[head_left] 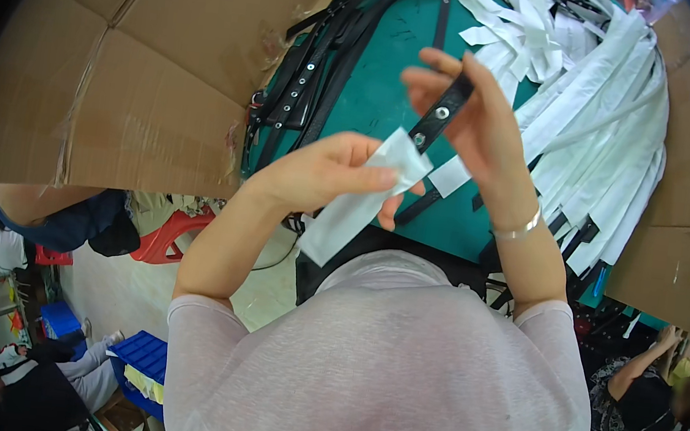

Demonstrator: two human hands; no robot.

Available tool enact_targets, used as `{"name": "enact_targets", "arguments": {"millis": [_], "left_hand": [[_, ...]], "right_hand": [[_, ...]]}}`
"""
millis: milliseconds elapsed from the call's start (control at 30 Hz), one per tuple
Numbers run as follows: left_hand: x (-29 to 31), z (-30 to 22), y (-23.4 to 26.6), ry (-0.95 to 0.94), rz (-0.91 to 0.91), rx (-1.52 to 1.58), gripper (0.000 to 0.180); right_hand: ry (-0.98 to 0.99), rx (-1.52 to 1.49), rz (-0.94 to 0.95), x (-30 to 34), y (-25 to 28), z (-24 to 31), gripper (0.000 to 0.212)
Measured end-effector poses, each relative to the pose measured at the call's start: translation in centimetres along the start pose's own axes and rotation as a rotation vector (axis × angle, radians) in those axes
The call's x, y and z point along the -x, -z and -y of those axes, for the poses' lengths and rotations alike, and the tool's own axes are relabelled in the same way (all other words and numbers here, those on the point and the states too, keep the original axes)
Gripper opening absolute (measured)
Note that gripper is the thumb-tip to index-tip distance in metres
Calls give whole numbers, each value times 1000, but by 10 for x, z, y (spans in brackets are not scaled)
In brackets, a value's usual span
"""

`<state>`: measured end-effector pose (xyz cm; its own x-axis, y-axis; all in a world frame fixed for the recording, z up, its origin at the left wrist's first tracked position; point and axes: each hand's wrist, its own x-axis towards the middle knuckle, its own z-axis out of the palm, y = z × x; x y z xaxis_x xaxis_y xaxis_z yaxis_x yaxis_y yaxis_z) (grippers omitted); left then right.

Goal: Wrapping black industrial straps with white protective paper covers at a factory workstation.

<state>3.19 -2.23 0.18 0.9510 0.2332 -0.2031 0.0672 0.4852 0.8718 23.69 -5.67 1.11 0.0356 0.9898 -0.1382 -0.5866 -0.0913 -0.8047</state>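
Observation:
My left hand is closed on a white strip-like sleeve, the thumb pressed flat on top. From the sleeve's upper end comes a black belt with metal eyelets. The belt's upper part lies against the fingers of my right hand, which curl loosely around it; a bracelet is on that wrist. Both hands are raised over the near edge of a green tabletop. How far the belt runs inside the sleeve is hidden.
Several black belts lie along the table's left side. White-sleeved belts are heaped at the right, with loose white strips behind. Cardboard walls both sides. A blue crate and other people are lower down.

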Motion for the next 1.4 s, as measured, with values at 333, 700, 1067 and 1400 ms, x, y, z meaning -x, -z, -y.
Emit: {"name": "enact_targets", "arguments": {"millis": [333, 700, 1067, 1400], "left_hand": [[7, 44, 17, 33, 109, 419, 50], [16, 23, 26, 2, 31, 339, 55], [15, 21, 31, 39, 76, 387, 52], [12, 12, 29, -35, 97, 242, 55]], "right_hand": [[158, 339, 177, -11, -5, -6, 36], [294, 286, 96, -21, -14, 2, 31], [314, 333, 39, -28, -15, -5, 27], [453, 507, 26, -28, -16, 35, 19]]}}
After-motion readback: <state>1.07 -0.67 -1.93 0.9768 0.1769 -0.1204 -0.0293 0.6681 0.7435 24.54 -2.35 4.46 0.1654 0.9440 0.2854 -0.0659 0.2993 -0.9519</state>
